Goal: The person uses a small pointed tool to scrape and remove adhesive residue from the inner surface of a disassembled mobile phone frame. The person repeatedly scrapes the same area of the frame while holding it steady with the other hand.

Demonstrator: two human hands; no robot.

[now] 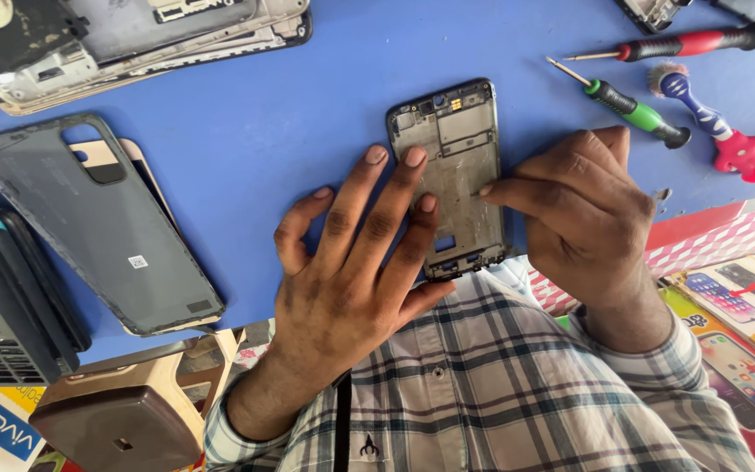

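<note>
Presently, well to the left of the left hand [351, 262], a dark keypad device [2, 301] sits at the table edge, with a grey phone back cover [98, 223] lying flat between it and the hand. Further up and left of that hand, a stack of stripped phone housings [133, 35] rests on the blue table [246, 114]. Below the cover, off the table edge, a brown stool [124, 419] is visible.

The left hand lies spread and flat, palm down, fingers extended; its middle fingertips press on the left portion of the phone middle frame [452, 149], gripping nothing. The frame (a bare chassis with metal plate and dark rim) lies flat on the table directly between the two hands, its lower end at the table edge just above the person's checked shirt [482, 376].

The right hand [583, 218] is partly curled, its thumb and forefinger tip meeting the frame's right edge; whether anything small is pinched there cannot be told.

Above and to the right of the right hand lie a green-handled screwdriver [635, 109], a red-handled screwdriver [692, 42] beyond it, and a small blue-and-pink brush [718, 131] just beside them. Below and right of that hand, printed phone posters [744, 306] lie at the table's edge.
</note>
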